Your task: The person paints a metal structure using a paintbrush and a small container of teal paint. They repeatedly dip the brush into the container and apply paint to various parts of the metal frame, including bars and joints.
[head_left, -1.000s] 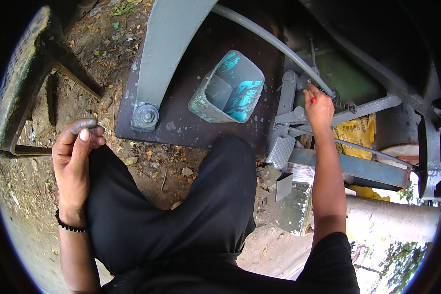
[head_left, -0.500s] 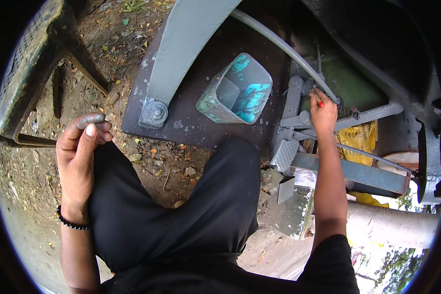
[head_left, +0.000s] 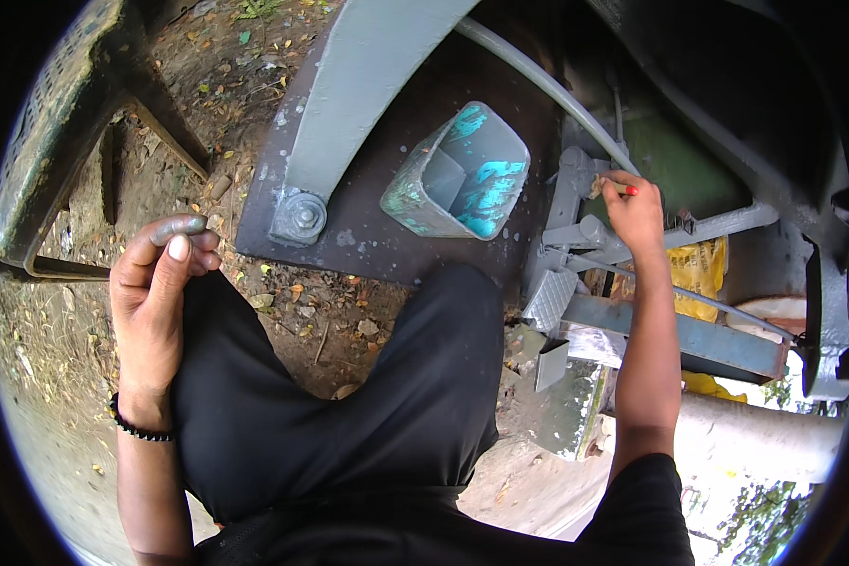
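Red at one end, the slim tool point(head_left: 630, 191) pinched in the right hand point(head_left: 638, 217) beside grey linkage point(head_left: 567, 185), upper right, is one I'd guide lightly, the left hand point(head_left: 149, 288), frame left, curled closed on nothing visible.

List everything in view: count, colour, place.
Board: one, dark, upper centre
Container: one, grey with turquoise, on board
Beam: one, grey, top centre
Bolt: one, grey, beam's lower end
Curved tube: one, grey, top centre
Plates: two, grey, centre right
Sheeting: two patches, yellow, right
Perforated frame: one, dark, left edge
Leaves: many, brown and yellow, on ground
Brush-like tool: one, red-ended, upper right
Bracelet: one, black, lower left
Legs: two, in black, centre
Left hand: one, grey-smeared, left
Right hand: one, right, holding tool
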A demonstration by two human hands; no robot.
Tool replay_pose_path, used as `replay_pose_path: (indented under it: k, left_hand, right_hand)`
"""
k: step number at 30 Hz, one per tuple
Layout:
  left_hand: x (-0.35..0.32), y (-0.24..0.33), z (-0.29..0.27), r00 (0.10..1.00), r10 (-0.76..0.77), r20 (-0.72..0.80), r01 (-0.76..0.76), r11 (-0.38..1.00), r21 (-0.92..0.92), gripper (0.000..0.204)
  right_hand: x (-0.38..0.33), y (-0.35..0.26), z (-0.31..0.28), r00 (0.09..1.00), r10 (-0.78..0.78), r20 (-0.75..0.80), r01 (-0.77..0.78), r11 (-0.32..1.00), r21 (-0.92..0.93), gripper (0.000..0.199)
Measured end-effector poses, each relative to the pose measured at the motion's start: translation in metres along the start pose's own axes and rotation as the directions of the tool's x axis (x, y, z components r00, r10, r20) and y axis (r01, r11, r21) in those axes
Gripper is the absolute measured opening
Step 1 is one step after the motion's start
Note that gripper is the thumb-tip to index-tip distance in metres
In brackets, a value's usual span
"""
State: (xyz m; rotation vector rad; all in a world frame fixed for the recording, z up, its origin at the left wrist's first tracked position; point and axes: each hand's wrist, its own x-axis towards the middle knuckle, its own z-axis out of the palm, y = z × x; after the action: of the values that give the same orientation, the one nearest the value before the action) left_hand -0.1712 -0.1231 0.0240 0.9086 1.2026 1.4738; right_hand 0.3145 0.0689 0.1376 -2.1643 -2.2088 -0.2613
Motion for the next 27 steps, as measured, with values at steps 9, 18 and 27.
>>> replay_pose_path:
  k: [9, 18, 27]
  left_hand:
    - [-0.003, 0.002, -0.004, 1.000, 0.009, -0.004, -0.009, 1.000, -0.013, 0.025]
    - [0.002, -0.001, -0.008, 1.000, 0.023, 0.011, -0.023, 1.000, -0.002, 0.026]
    - [0.003, 0.000, -0.009, 1.000, 0.025, 0.008, -0.025, 1.000, 0.007, 0.026]
  right_hand:
    - [0.004, -0.002, -0.010, 0.987, -0.028, 0.156, 0.023, 0.999, 0.033, 0.028]
    - [0.005, -0.002, -0.001, 0.997, -0.017, 0.069, 0.019, 1.000, -0.024, 0.030]
    - [0.004, -0.024, 0.008, 0.997, 0.039, -0.063, -0.045, 0.994, -0.097, 0.032]
